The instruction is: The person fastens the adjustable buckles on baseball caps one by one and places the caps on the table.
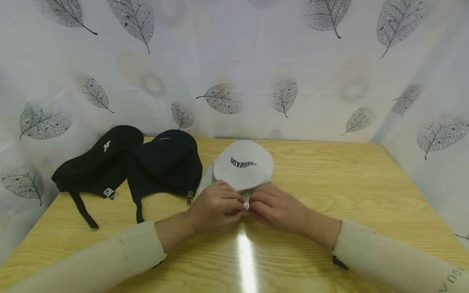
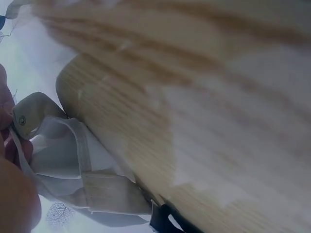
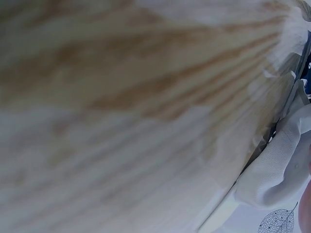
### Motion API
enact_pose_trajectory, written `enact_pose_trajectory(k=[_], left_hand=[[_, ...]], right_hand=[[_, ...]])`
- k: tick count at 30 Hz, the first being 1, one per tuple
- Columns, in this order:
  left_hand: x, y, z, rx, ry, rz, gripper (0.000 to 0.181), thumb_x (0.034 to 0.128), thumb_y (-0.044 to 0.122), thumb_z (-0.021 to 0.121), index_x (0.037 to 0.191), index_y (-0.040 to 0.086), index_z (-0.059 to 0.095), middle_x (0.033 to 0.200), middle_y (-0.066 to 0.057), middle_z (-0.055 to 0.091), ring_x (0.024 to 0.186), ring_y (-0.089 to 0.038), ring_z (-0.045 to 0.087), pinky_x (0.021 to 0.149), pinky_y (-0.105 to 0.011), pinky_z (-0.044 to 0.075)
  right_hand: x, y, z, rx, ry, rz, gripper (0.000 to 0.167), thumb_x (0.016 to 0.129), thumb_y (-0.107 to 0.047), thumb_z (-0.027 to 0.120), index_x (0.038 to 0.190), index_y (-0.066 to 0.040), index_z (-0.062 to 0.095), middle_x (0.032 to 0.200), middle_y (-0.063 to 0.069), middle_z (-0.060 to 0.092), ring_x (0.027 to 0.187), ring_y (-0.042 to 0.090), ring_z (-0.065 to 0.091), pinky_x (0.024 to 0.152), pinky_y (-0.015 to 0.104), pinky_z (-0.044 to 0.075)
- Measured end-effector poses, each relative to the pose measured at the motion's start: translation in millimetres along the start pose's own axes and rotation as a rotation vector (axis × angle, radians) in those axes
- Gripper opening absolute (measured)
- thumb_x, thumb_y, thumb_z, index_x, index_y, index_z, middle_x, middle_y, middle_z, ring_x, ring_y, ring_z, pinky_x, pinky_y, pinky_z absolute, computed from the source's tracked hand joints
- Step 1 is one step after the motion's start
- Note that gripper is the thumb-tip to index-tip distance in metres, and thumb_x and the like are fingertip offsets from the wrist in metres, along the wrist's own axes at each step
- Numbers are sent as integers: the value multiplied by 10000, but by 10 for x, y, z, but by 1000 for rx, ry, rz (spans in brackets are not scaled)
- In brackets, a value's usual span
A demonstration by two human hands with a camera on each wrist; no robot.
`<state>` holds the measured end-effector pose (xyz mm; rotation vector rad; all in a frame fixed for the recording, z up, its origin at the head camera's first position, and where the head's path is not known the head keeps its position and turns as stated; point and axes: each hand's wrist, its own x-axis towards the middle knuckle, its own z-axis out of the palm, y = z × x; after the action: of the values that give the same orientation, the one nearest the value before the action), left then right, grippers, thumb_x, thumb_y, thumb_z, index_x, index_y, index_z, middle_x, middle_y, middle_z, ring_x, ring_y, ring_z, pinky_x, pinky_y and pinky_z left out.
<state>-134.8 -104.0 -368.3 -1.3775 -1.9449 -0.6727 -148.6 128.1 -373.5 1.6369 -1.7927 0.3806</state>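
At the middle of the wooden table (image 1: 329, 175), near its far edge, your white baseball cap (image 1: 253, 177) is lying between your two hands. Your left hand (image 1: 216, 203) is pinching the cap's rear strap (image 1: 246, 204) between thumb and curled fingers; your right hand (image 1: 276, 208) is pinching the same strap from the other side, and the two sets of fingertips are nearly meeting. The cap's rear end is pointing toward you, and its long axis is running roughly away from you; which way the brim is pointing, you cannot tell. Dark arched lettering, COLORADO, is showing on the white fabric. Three caps are lying on the table, counted: one white, one black cap (image 1: 95, 167) at far left, and one dark navy cap (image 1: 165, 167) between them. Each dark cap is trailing one strap toward you and showing one metal buckle (image 1: 108, 192).
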Motion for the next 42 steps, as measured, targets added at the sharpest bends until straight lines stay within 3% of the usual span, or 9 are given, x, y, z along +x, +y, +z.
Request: enact_pose_trajectory(k=[8, 12, 15, 21, 25, 31, 42], left_hand=[[-13, -37, 18, -17, 17, 20, 135, 675, 68, 860, 758, 118, 767, 846, 11, 754, 759, -106, 673, 745, -264, 533], [-10, -47, 14, -24, 24, 26, 135, 673, 62, 861, 757, 119, 772, 854, 7, 758, 768, -112, 680, 751, -270, 537], [-15, -51, 12, -24, 27, 26, 125, 683, 60, 854, 757, 125, 776, 856, 10, 760, 772, -112, 684, 752, -272, 538], [-17, -51, 16, -49, 36, 22, 119, 694, 50, 841, 759, 128, 779, 856, 13, 762, 775, -109, 688, 745, -267, 532], [-17, -56, 19, -74, 45, 16, 130, 685, 44, 848, 766, 120, 779, 866, 1, 764, 777, -105, 689, 747, -264, 534], [-17, -62, 6, -79, 38, 1, 122, 693, 51, 849, 764, 122, 779, 863, 8, 764, 780, -101, 690, 746, -264, 530], [-59, -22, 19, -39, 36, -6, 93, 702, 86, 844, 748, 145, 788, 850, 31, 765, 783, -104, 689, 734, -270, 521]], right_hand=[[-25, 17, -7, 12, 2, 25, 131, 938, -104, 550, 850, -51, 632, 943, 64, 656, 896, 216, 630, 847, 330, 542], [-30, 37, -10, 29, 2, 28, 52, 866, -95, 645, 879, -46, 633, 947, 70, 658, 907, 231, 640, 866, 364, 540], [-13, 42, 4, 19, -6, 28, 157, 818, -136, 728, 924, -54, 646, 960, 67, 666, 924, 234, 645, 875, 380, 534], [13, 51, 46, -15, 1, 18, 134, 902, -201, 669, 919, -69, 651, 927, 37, 660, 879, 207, 635, 829, 361, 521], [3, 75, 50, 34, 9, 15, 119, 927, -183, 644, 911, -65, 650, 922, 35, 662, 871, 198, 634, 822, 357, 515], [2, 98, 42, 76, 7, 9, 117, 936, -172, 656, 917, -56, 653, 928, 27, 669, 879, 188, 638, 832, 347, 521], [-12, 50, 41, 45, 13, -3, 95, 889, -129, 675, 944, -53, 682, 920, 23, 693, 873, 193, 652, 823, 357, 523]])
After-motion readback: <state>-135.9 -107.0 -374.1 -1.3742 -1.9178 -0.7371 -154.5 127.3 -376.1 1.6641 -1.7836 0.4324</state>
